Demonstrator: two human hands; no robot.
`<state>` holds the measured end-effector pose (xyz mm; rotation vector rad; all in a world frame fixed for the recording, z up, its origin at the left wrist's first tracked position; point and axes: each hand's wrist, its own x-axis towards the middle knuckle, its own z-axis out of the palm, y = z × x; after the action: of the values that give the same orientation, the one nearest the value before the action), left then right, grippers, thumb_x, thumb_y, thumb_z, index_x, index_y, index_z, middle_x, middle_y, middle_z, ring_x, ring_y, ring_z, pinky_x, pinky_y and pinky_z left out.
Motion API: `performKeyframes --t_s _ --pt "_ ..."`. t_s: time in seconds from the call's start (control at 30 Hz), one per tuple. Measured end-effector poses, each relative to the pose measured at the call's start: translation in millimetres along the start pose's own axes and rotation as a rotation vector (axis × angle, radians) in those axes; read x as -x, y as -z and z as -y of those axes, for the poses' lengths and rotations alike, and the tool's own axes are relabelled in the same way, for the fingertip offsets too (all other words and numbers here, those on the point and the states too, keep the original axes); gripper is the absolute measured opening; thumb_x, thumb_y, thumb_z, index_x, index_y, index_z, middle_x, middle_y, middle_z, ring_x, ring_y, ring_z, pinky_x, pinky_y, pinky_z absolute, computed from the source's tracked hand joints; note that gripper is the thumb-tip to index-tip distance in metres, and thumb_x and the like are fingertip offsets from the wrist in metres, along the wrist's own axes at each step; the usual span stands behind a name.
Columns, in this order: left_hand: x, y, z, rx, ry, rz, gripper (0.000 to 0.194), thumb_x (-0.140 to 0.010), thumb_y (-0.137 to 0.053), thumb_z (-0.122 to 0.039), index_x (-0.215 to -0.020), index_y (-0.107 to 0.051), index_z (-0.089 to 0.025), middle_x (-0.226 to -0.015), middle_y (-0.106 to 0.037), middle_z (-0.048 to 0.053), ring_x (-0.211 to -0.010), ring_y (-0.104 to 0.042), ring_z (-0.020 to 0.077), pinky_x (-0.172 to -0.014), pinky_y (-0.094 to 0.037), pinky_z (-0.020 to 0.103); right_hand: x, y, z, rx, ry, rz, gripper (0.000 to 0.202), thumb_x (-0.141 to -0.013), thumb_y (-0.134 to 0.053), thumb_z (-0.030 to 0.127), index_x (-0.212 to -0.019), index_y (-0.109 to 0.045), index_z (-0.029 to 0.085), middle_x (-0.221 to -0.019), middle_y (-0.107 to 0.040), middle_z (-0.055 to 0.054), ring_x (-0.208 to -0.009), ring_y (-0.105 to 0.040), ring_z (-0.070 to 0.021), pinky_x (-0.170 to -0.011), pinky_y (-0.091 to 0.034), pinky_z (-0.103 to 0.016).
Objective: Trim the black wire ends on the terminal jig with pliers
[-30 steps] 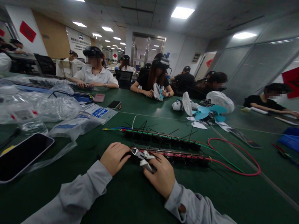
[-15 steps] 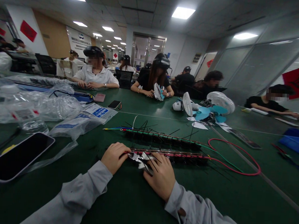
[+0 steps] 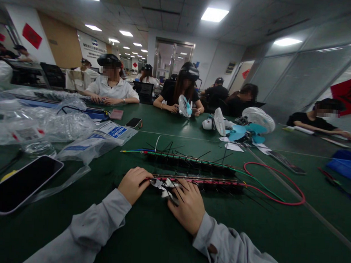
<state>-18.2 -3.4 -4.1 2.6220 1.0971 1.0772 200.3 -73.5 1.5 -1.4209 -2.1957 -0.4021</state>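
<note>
Two long dark strips lie side by side on the green table, bristling with thin black ties. Along the near strip (image 3: 216, 182) runs a red wire, along the far strip (image 3: 191, 161) a green one. My left hand (image 3: 135, 184) is closed at the left end of the near strip, its fingertips on the red wire. My right hand (image 3: 189, 205) is closed around a tool wrapped in white material (image 3: 168, 186), whose metal tip points left toward my left fingertips. The tool's handles are mostly hidden under my right hand.
To the left lie a large phone (image 3: 22, 184), a plastic bottle (image 3: 31, 135) and clear bags (image 3: 101, 139). Fan parts (image 3: 249, 129) stand beyond the strips at right. A red wire loop (image 3: 303, 193) curves over the table (image 3: 275, 239). Several people sit across.
My hands have hardly moved. Across the table, the small fan in a person's hands has turned and shifted slightly left.
</note>
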Motion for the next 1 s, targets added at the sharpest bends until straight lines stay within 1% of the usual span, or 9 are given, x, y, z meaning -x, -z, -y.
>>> performKeyframes --t_s 0.57,1.0 --pt "-0.2 1.9 -1.2 0.001 0.01 0.02 0.013 -0.083 -0.052 -0.014 -0.09 -0.062 -0.018 -0.087 -0.065 0.005 -0.083 -0.056 0.0198 -0.075 -0.044 0.034 0.5 0.2 0.9 0.019 -0.004 0.028 0.019 -0.073 -0.059 0.028 -0.09 -0.059 0.018 -0.11 -0.056 -0.013 -0.104 -0.048 -0.0277 -0.088 -0.036 -0.044" --pt "0.5 0.3 0.3 0.01 0.015 0.037 0.013 -0.084 -0.051 -0.014 -0.091 -0.062 -0.018 -0.088 -0.064 0.004 -0.084 -0.055 0.0197 -0.075 -0.042 0.034 1.5 -3.7 -0.7 0.037 -0.01 0.019 0.021 -0.073 -0.061 0.03 -0.09 -0.059 0.019 -0.111 -0.056 -0.011 -0.103 -0.049 -0.0258 -0.088 -0.035 -0.041"
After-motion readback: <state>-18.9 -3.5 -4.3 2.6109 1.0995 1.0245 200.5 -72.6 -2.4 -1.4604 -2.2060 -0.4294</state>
